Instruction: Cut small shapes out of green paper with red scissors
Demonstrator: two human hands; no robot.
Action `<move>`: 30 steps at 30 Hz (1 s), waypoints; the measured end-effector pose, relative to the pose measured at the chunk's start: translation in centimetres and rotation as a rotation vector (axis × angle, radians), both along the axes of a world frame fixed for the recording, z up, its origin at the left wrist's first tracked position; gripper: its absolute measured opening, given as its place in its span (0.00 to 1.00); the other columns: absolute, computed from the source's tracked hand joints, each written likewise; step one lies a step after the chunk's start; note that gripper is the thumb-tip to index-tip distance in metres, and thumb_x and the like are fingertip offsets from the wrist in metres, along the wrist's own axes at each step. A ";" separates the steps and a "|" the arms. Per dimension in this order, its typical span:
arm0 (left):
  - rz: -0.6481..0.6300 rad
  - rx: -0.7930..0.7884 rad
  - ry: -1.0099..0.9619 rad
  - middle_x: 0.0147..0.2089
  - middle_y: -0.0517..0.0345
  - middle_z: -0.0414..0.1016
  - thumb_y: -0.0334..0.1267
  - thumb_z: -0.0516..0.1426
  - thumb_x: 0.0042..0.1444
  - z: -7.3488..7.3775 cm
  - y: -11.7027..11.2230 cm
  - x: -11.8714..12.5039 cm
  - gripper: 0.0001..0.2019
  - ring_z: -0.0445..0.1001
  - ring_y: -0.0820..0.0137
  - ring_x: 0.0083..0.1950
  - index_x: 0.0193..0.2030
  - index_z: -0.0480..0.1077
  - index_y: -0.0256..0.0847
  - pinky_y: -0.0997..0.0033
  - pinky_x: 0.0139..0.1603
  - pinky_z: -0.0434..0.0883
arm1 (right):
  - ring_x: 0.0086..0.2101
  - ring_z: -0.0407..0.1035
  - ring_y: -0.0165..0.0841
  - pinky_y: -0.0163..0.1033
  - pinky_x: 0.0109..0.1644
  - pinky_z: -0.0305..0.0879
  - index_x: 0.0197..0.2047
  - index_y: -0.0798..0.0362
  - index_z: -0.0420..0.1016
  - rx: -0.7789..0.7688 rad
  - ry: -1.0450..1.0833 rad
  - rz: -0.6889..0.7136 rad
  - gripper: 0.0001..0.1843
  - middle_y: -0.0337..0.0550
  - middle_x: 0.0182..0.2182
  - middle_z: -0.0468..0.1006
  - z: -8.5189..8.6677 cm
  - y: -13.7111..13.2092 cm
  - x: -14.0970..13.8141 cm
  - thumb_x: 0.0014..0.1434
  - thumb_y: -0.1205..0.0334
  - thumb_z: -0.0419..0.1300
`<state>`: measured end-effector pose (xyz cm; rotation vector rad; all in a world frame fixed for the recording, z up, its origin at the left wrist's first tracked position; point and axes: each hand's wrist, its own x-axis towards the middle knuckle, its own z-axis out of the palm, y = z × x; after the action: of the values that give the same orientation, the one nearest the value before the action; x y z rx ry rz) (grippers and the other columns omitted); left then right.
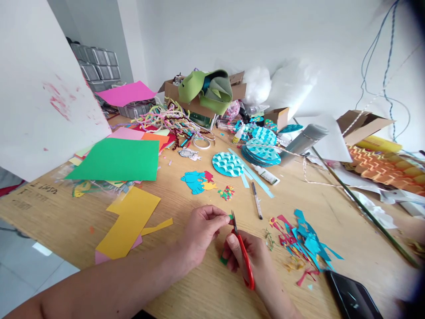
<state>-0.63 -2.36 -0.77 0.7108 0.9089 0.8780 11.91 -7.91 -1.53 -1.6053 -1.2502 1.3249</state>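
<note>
Between thumb and forefinger, my left hand [204, 232] pinches a tiny piece of green paper [230, 217]. My right hand [250, 250] grips red-handled scissors [245, 257], whose blades point up beside that green piece. Another bit of green paper [223, 260] shows under my right fingers; whether they hold it is hidden. Just beyond the hands lies a small heap of red, yellow and green paper bits [226, 192]. Past it are a blue paper fish [193, 181], with red and yellow cutouts beside it, and a white fish drawing [189, 153].
Blue and red paper scraps [307, 241] and a black phone [353, 294] lie at right. A pen [256, 201], a glue bottle [265, 174] and a scalloped blue disc [228, 164] sit ahead. Yellow paper [128, 230] and a green sheet [119, 159] are at left.
</note>
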 end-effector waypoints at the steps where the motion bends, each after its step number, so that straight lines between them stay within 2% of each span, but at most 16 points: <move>1: 0.004 0.001 0.003 0.28 0.58 0.74 0.39 0.63 0.40 0.0 0.0 0.0 0.10 0.55 0.81 0.21 0.26 0.69 0.36 0.74 0.23 0.50 | 0.14 0.65 0.27 0.30 0.17 0.58 0.23 0.56 0.67 -0.001 0.006 0.001 0.30 0.41 0.17 0.73 0.0 0.0 0.0 0.51 0.34 0.57; 6: 0.016 0.014 0.003 0.28 0.59 0.72 0.39 0.62 0.41 0.1 -0.2 0.2 0.09 0.56 0.81 0.21 0.26 0.69 0.36 0.74 0.23 0.52 | 0.14 0.65 0.27 0.29 0.16 0.58 0.21 0.55 0.66 -0.026 0.019 -0.030 0.29 0.39 0.16 0.72 0.1 0.1 -0.1 0.47 0.35 0.61; 20: 0.026 0.016 0.009 0.26 0.59 0.70 0.39 0.62 0.42 -0.4 -0.3 0.3 0.09 0.54 0.81 0.21 0.27 0.69 0.36 0.75 0.22 0.51 | 0.13 0.63 0.26 0.28 0.16 0.57 0.21 0.57 0.68 -0.024 0.000 -0.051 0.28 0.39 0.14 0.72 0.2 0.2 -0.1 0.47 0.37 0.62; 30: 0.036 0.003 0.026 0.27 0.58 0.71 0.39 0.62 0.41 -0.2 -0.2 0.3 0.09 0.56 0.81 0.21 0.27 0.69 0.36 0.74 0.23 0.51 | 0.12 0.62 0.25 0.28 0.15 0.56 0.20 0.57 0.68 -0.033 0.008 -0.064 0.29 0.39 0.14 0.71 -0.1 0.2 -0.1 0.47 0.36 0.62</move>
<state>-0.31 -2.59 -0.97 0.7123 0.9462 0.9037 11.81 -7.71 -1.67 -1.6482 -1.1685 1.3175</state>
